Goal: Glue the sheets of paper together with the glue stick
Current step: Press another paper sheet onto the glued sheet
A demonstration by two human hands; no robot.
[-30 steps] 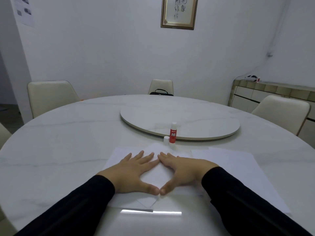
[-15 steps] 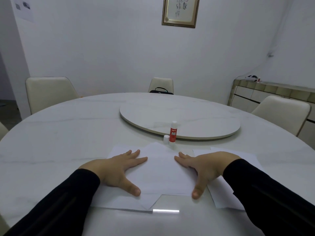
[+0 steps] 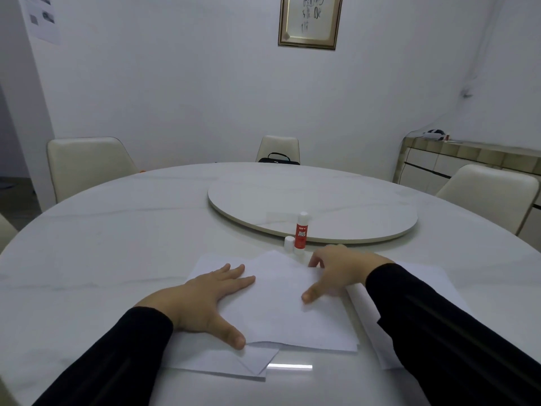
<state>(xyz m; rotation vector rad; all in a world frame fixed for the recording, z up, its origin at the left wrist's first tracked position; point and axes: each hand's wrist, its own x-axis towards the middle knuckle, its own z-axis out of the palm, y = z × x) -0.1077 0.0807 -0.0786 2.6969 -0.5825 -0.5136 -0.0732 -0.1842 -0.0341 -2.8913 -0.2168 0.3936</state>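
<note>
Near the worktop's (image 3: 87, 244) front edge, the left hand (image 3: 202, 300) lies spread flat on the stacked sheets (image 3: 281, 306) while the right hand (image 3: 339, 271), open and empty, nears the uncapped glue stick (image 3: 301, 231) beyond them; pressing evenly should seal the bond.

Plain white walls (image 3: 181, 83) enclose the room. A gold-framed calligraphy picture (image 3: 309, 20) hangs high on the far wall, and printed sheets (image 3: 41, 17) are stuck at upper left. Cream upholstered chairs (image 3: 87, 167) ring the round white marble surface (image 3: 102, 244), which carries a raised round turntable (image 3: 313, 209). A low tiled sideboard (image 3: 456, 159) stands on the right.
</note>
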